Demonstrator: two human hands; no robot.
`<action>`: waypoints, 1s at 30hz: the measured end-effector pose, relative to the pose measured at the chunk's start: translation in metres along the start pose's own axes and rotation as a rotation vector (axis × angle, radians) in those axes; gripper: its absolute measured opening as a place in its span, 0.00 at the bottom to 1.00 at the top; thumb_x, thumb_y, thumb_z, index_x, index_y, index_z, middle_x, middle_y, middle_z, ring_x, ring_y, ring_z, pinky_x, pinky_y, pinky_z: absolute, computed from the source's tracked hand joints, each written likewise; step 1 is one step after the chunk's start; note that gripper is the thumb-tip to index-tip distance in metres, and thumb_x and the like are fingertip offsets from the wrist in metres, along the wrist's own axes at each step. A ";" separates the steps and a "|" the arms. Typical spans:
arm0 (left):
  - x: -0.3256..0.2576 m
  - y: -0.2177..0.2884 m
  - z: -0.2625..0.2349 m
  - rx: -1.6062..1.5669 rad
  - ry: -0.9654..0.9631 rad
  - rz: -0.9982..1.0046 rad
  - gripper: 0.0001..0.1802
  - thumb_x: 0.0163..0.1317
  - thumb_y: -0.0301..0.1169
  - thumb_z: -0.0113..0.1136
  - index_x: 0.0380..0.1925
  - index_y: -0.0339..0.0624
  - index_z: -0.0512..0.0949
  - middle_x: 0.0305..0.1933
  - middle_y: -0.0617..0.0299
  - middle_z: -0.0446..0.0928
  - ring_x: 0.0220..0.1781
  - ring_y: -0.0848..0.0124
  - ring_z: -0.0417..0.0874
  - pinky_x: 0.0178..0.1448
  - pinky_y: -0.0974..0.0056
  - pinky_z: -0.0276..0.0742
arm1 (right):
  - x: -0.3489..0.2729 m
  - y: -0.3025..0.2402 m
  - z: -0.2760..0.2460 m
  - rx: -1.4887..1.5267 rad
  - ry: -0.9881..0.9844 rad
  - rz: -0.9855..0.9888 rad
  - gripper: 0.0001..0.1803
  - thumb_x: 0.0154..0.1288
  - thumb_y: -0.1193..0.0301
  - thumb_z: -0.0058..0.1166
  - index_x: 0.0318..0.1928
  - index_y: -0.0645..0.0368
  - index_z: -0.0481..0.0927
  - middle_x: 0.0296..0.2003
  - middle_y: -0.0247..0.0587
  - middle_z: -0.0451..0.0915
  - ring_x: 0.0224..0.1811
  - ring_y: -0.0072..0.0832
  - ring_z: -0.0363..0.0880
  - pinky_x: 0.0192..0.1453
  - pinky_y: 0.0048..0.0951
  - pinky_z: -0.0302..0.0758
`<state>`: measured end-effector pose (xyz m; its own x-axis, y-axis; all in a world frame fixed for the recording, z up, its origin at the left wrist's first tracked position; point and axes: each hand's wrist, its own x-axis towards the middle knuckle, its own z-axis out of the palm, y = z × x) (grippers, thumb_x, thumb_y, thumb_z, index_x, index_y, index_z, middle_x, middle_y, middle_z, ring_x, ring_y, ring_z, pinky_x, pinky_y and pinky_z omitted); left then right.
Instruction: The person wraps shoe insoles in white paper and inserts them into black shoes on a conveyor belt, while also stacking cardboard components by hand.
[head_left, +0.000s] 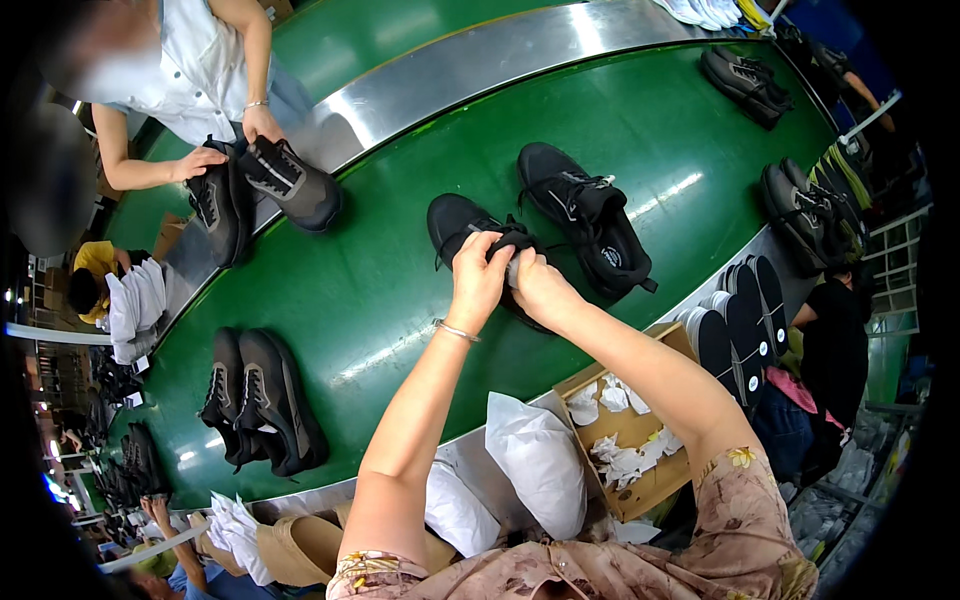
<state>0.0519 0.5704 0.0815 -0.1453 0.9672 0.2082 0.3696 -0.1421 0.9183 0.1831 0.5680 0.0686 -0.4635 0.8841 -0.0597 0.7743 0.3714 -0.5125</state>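
A black lace-up shoe (455, 220) lies on the green conveyor belt, toe pointing away to the left. My left hand (477, 282) is closed on the collar and tongue at its opening. Close beside it, my right hand (543, 290) has its fingers curled at the same opening, gripping the shoe's edge. A small greyish bit (513, 270) shows between my hands; whether it is lining or a separate piece, I cannot tell. The shoe's heel is mostly covered by my hands. Just right of it rests a matching black shoe (560, 185), its opening and insole visible.
Other shoe pairs sit on the belt (400, 340): near left (265, 400), far right (745, 85) and right (800, 215). Across it, a co-worker (205, 80) holds two shoes. Along my edge are white stuffed bags (537, 465), a cardboard box (625, 495) with paper scraps, and black insoles (740, 325).
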 end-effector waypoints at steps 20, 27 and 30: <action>-0.025 0.006 0.002 0.237 -0.139 0.144 0.34 0.54 0.40 0.64 0.59 0.38 0.65 0.60 0.49 0.62 0.63 0.57 0.64 0.65 0.59 0.60 | -0.027 0.020 -0.014 0.287 -0.007 0.216 0.21 0.55 0.75 0.52 0.47 0.71 0.62 0.40 0.67 0.74 0.43 0.58 0.75 0.45 0.49 0.73; -0.030 0.002 0.017 0.240 -0.222 -0.037 0.28 0.52 0.33 0.55 0.55 0.36 0.70 0.64 0.49 0.63 0.68 0.50 0.56 0.70 0.54 0.52 | -0.041 0.004 -0.009 0.186 0.260 0.213 0.21 0.53 0.72 0.58 0.43 0.67 0.64 0.37 0.59 0.75 0.40 0.53 0.76 0.42 0.44 0.74; -0.026 0.001 0.013 0.229 -0.232 -0.025 0.27 0.52 0.32 0.54 0.54 0.36 0.71 0.65 0.50 0.64 0.68 0.50 0.57 0.71 0.55 0.52 | -0.043 0.011 -0.002 0.232 0.537 0.085 0.16 0.51 0.74 0.59 0.37 0.65 0.67 0.32 0.51 0.74 0.36 0.48 0.76 0.40 0.39 0.75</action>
<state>0.0683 0.5481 0.0730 0.0467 0.9957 0.0802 0.5690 -0.0925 0.8171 0.2126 0.5348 0.0673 -0.0738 0.9503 0.3024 0.6569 0.2744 -0.7023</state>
